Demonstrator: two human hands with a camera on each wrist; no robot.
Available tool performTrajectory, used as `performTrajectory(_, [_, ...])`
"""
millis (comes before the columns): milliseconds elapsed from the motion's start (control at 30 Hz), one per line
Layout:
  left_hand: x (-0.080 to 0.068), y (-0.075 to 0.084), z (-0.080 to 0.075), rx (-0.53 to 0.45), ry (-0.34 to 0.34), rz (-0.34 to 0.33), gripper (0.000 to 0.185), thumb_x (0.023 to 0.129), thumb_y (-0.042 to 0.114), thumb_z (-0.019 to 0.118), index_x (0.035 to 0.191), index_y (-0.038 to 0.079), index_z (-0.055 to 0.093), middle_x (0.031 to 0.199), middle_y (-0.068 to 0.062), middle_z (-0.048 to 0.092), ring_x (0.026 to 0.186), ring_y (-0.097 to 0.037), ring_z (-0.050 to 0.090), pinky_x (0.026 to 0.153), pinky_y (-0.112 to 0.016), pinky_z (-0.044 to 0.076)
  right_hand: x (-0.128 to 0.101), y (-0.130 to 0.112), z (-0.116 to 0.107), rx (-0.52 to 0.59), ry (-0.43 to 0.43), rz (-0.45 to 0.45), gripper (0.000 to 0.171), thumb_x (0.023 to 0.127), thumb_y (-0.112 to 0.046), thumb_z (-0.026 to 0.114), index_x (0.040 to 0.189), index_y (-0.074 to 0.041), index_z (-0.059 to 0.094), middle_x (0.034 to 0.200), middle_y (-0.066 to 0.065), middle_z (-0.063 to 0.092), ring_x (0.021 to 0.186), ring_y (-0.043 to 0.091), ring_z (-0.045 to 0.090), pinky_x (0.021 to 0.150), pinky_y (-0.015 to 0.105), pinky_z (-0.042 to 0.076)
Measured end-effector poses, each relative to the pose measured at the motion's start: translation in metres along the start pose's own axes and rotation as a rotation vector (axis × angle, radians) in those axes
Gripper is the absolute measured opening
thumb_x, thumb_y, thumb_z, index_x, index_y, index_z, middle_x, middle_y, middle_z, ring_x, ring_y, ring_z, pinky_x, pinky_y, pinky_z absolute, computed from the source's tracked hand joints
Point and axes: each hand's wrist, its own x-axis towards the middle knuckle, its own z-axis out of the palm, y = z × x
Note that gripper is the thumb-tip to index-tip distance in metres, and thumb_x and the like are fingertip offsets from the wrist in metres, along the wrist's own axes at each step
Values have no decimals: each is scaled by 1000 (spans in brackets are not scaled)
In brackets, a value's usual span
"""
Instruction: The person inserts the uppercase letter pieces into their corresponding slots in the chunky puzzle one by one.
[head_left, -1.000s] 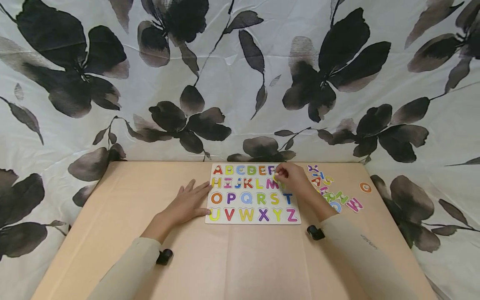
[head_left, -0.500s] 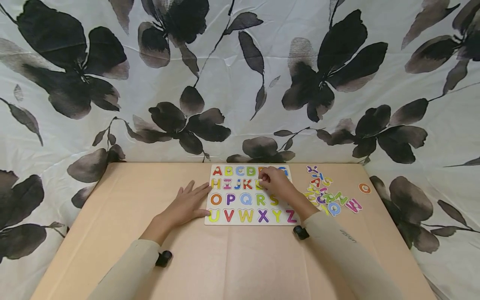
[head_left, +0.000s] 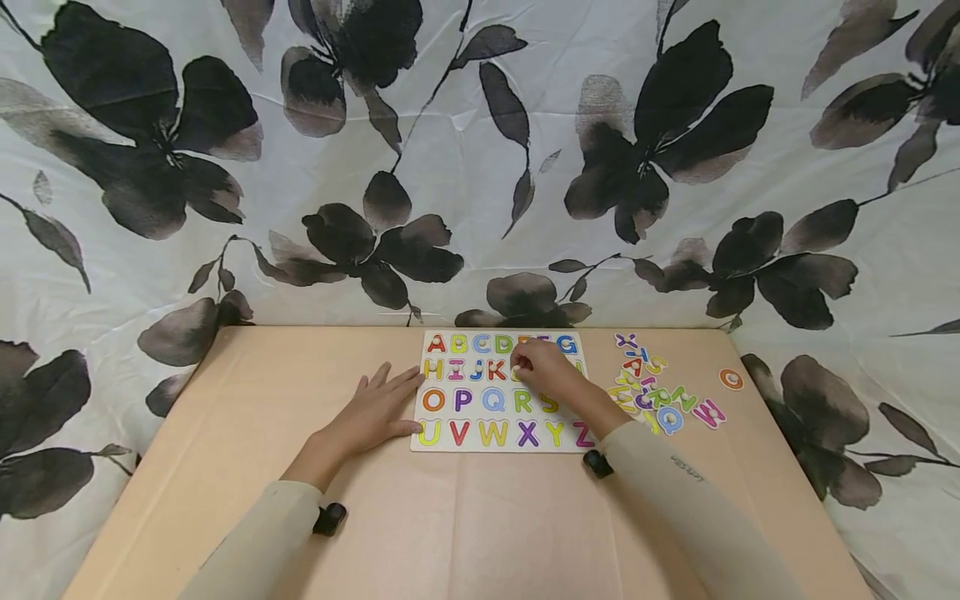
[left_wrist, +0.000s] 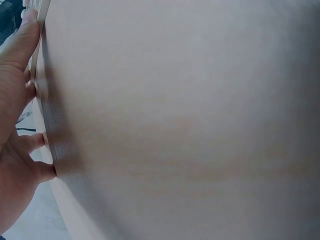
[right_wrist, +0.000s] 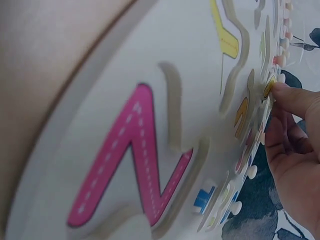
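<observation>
A white alphabet puzzle board (head_left: 450,415) with coloured letters lies flat at the table's far edge. My left hand (head_left: 377,405) rests at the board's left edge, fingers spread and thumb near the U. In the left wrist view, the left thumb (left_wrist: 26,42) lies along that edge. My right hand (head_left: 551,371) is over the second row, around the L, covering part of the letters there. Its thumb and finger pinch a small yellow letter piece (right_wrist: 270,86) at the board's surface; which letter it is cannot be made out.
Right of the board, several loose knobbed letter pieces (head_left: 643,387) lie in an overlapping pile. An orange O piece (head_left: 731,379) lies apart, farther right. A floral cloth (head_left: 480,167) hangs behind the tan table (head_left: 375,533).
My right hand has moved left along the second row, from around M and N to around L, with the yellow piece. The left hand stays in place.
</observation>
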Motion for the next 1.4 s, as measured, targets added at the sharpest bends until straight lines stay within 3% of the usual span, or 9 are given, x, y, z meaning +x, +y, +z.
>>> performTrajectory(233, [0,-1,2,-1,31,41,89,88,53,76,160,14,40,167,-8,36,154,-56,19,113,-83,17,1,-3,4,-40,-21,2,9,98,-13,70,103,-11,77,95,1,67,86,15,57,80,32,52])
performTrajectory(600, [2,1,1,4,27,16,89,88,53,76,160,15,40,168,-6,36,154,-54,18,114,-82,17,-2,1,2,2,-3,-6,23,99,-12,68,121,-10,72,110,3,66,92,17,56,85,33,52])
performTrajectory(1033, [5,2,0,12,14,0,90,89,54,75,161,15,38,168,-7,34,154,-55,17,115,-81,16,-20,29,-40,61,36,50,25,99,-10,69,124,-8,71,110,6,66,96,20,63,86,36,58])
performTrajectory(1233, [5,2,0,4,10,-3,90,89,55,75,161,15,38,168,-7,34,154,-55,17,115,-81,15,-38,45,-56,110,53,121,27,101,-9,67,128,-7,69,116,7,65,103,24,61,92,41,57])
performTrajectory(1400, [6,3,-1,8,3,-5,90,89,56,74,161,16,38,169,-6,34,155,-54,17,116,-81,15,-54,65,-73,83,96,112,24,101,-6,64,124,-3,70,115,13,67,102,28,63,90,45,56])
